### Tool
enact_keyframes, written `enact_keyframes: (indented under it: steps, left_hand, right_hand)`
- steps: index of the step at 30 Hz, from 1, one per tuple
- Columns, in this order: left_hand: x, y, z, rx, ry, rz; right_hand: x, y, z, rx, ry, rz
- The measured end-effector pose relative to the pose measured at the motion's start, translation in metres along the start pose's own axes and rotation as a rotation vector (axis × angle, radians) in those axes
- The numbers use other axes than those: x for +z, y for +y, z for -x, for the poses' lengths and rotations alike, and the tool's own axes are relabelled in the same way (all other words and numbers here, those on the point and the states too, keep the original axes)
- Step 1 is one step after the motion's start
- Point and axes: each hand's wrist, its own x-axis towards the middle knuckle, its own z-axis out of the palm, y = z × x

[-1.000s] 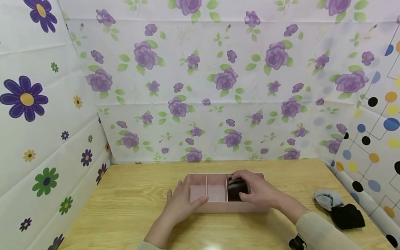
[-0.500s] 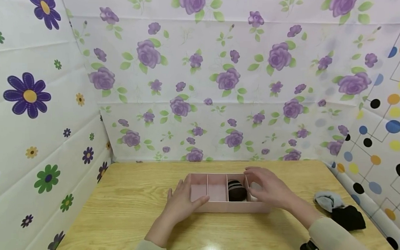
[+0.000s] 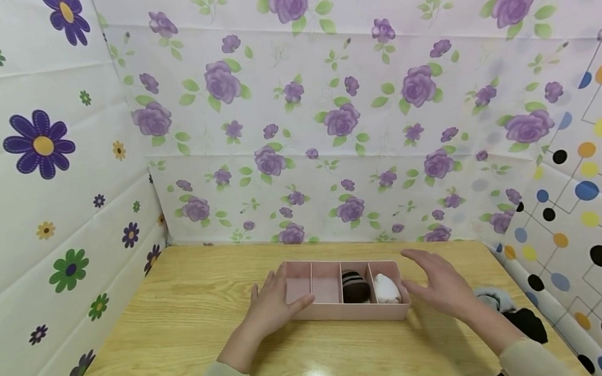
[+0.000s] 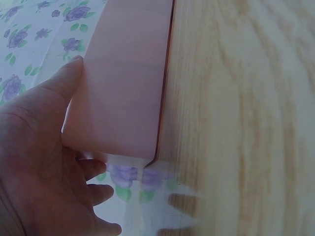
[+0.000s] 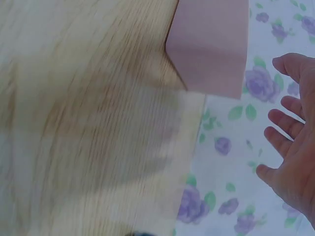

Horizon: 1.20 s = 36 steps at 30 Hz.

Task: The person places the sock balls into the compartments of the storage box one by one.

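Note:
A pink divided box (image 3: 348,312) stands on the table. Its third compartment from the left holds a balled-up dark brown sock (image 3: 356,289) with pale stripes. In the rightmost one lies a white bundle of cloth (image 3: 387,289), which looks like a rolled sock. My left hand (image 3: 272,303) rests at the box's left end, thumb over the near rim, fingers spread along the end wall; the left wrist view shows the thumb (image 4: 69,76) touching the box edge. My right hand (image 3: 439,284) is just right of the box, holding nothing, fingers and thumb apart.
Grey cloth (image 3: 495,298) and black cloth (image 3: 527,323) bundles lie at the right of the wooden table (image 3: 192,317), partly behind the right forearm. A flower-print sheet (image 3: 293,127) hangs behind the table, with patterned sheets on both sides.
My right hand has let go of the striped sock and moved right, out of the box, uncovering the white bundle. My left hand has stayed at the box's left end.

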Motion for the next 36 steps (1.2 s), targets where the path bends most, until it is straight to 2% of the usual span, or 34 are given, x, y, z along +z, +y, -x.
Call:
enact_keyframes:
  steps: [12, 23, 29, 36]
  left_hand:
    - [0.000, 0.002, 0.000, 0.002, -0.004, -0.007]
    - [0.001, 0.002, 0.000, 0.004, 0.003, -0.001]
    - [0.001, 0.001, 0.000, 0.001, 0.005, 0.002]
    - [0.002, -0.001, -0.001, 0.005, 0.011, -0.005]
  right_hand:
    - [-0.020, 0.031, 0.022, 0.084, 0.012, 0.048]
    - [-0.035, 0.059, 0.035, 0.116, 0.027, 0.107]
    - [-0.039, 0.081, 0.044, 0.150, -0.003, 0.106]
    - [-0.042, 0.095, 0.054, 0.189, -0.039, 0.118]
